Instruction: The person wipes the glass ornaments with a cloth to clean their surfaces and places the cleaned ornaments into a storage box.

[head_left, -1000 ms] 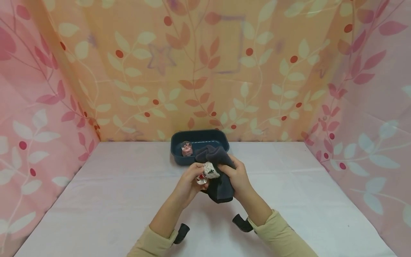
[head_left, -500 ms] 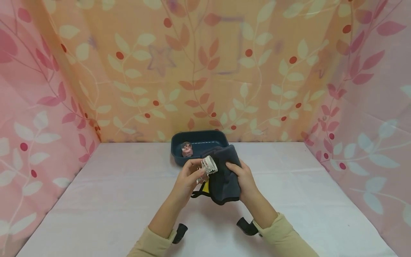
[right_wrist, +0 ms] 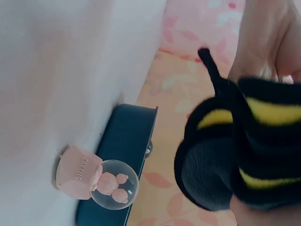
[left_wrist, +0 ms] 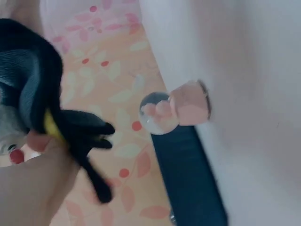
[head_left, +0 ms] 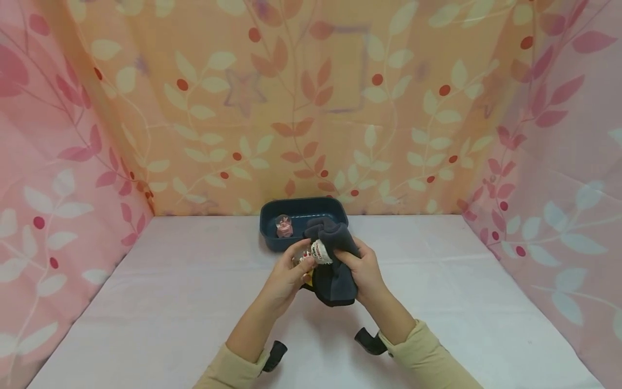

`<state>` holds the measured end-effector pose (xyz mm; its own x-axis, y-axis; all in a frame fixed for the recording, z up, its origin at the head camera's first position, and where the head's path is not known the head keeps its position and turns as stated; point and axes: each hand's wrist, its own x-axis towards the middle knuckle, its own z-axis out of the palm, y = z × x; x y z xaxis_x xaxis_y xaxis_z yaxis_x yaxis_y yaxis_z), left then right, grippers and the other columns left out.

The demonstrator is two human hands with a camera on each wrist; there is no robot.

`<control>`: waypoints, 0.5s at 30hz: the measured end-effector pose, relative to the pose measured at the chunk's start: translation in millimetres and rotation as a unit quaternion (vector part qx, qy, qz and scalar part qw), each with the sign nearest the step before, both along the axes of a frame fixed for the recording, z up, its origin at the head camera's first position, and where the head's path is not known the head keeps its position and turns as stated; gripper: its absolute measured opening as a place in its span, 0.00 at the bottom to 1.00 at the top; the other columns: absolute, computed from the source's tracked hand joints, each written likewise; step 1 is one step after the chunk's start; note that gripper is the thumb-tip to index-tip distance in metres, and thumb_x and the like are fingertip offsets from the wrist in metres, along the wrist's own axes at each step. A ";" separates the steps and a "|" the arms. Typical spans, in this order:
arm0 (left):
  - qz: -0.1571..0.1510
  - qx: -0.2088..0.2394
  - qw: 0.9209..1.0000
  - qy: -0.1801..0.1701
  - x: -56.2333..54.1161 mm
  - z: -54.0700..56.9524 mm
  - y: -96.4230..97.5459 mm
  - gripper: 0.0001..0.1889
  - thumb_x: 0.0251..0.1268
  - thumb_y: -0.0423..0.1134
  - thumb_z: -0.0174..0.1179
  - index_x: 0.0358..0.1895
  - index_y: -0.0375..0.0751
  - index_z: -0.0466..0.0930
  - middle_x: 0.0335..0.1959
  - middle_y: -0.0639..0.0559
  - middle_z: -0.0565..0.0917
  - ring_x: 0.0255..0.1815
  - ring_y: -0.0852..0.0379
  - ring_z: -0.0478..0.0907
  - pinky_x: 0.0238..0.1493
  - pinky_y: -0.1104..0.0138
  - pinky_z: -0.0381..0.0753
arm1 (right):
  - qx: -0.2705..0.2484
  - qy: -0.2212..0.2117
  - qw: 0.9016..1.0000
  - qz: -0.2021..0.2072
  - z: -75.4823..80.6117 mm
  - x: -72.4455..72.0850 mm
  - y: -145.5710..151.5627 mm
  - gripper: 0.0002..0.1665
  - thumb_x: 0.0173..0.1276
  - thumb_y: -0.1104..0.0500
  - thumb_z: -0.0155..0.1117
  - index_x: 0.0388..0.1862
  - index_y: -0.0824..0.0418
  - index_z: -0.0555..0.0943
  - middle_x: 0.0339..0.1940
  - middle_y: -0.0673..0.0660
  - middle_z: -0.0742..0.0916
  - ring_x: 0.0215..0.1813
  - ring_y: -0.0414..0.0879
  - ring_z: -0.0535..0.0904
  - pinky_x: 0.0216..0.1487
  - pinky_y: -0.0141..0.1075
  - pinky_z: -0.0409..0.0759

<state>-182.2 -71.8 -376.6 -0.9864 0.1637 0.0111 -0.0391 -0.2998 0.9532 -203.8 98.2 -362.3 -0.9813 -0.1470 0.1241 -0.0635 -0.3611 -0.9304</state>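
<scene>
My left hand (head_left: 284,275) holds a small snow globe (head_left: 320,253) with a white base, red lettering and red bits by its clear dome. The dome is partly covered by the fingers. My right hand (head_left: 367,273) grips a dark grey cloth (head_left: 340,286) with black edging, bunched against the globe's base. Its yellow side and a black hanging loop (right_wrist: 210,68) show in the right wrist view. Beyond the hands, a pink snow globe (head_left: 284,227) sits inside a dark blue bin (head_left: 274,243). Another pink snow globe (right_wrist: 77,172) stands on the table before the bin, hidden in the head view.
The bin stands at the back of the white-covered table (head_left: 170,302), close to the orange leaf-print backdrop (head_left: 214,135). Pink printed cloth walls (head_left: 53,162) rise at both sides. Black wrist mounts (head_left: 275,355) hang below both forearms.
The snow globe has turned in my left hand, so its lettered base now faces the head camera. The cloth opened out half a second ago and is now bunched against the base again.
</scene>
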 end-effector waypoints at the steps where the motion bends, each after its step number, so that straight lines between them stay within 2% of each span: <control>1: -0.005 -0.009 1.000 0.001 -0.1 0.5 0.2 0.33 0.67 0.43 0.62 0.71 0.39 0.60 0.53 0.41 0.69 0.46 0.53 0.71 0.47 0.64 0.69 | -0.001 0.002 1.000 -0.015 -0.8 -0.1 -0.4 0.12 0.66 0.72 0.58 0.47 0.65 0.80 0.41 0.57 0.82 0.43 0.46 0.81 0.44 0.38 0.81; 3: -0.012 -0.016 1.000 -0.002 0.0 1.0 0.6 0.34 0.67 0.45 0.61 0.72 0.42 0.58 0.52 0.41 0.69 0.45 0.54 0.72 0.46 0.65 0.70 | 0.000 0.005 0.999 -0.039 -1.4 0.0 -1.3 0.12 0.65 0.72 0.59 0.46 0.65 0.81 0.40 0.57 0.83 0.43 0.46 0.82 0.44 0.38 0.82; 5: -0.014 -0.003 1.000 -0.008 0.2 2.1 1.6 0.32 0.70 0.43 0.59 0.72 0.38 0.57 0.51 0.42 0.69 0.43 0.55 0.73 0.44 0.68 0.70 | 0.005 0.009 0.999 -0.053 -1.5 0.0 -1.0 0.11 0.65 0.71 0.60 0.46 0.64 0.82 0.40 0.57 0.83 0.43 0.46 0.82 0.44 0.38 0.82; 7: -0.012 0.028 0.999 -0.020 0.2 3.6 2.9 0.29 0.73 0.40 0.55 0.70 0.33 0.57 0.49 0.43 0.70 0.41 0.57 0.73 0.41 0.71 0.71 | 0.008 0.006 0.998 -0.061 -1.1 -0.1 -0.5 0.10 0.65 0.71 0.61 0.44 0.64 0.82 0.38 0.57 0.83 0.41 0.46 0.82 0.43 0.38 0.82; 10: 0.008 0.066 0.997 -0.033 -0.2 5.8 4.5 0.25 0.75 0.38 0.51 0.66 0.28 0.55 0.46 0.46 0.70 0.38 0.59 0.72 0.37 0.73 0.71 | 0.010 -0.009 0.998 -0.066 0.1 0.3 2.0 0.09 0.66 0.70 0.61 0.43 0.63 0.81 0.37 0.57 0.83 0.39 0.47 0.83 0.41 0.39 0.82; 15: 0.047 0.116 0.992 -0.026 -5.4 8.6 2.6 0.22 0.75 0.36 0.49 0.65 0.34 0.54 0.46 0.48 0.69 0.39 0.56 0.70 0.40 0.70 0.73 | 0.015 -0.028 0.997 -0.074 2.2 1.6 10.9 0.10 0.67 0.69 0.61 0.47 0.65 0.79 0.39 0.57 0.83 0.40 0.48 0.84 0.42 0.40 0.82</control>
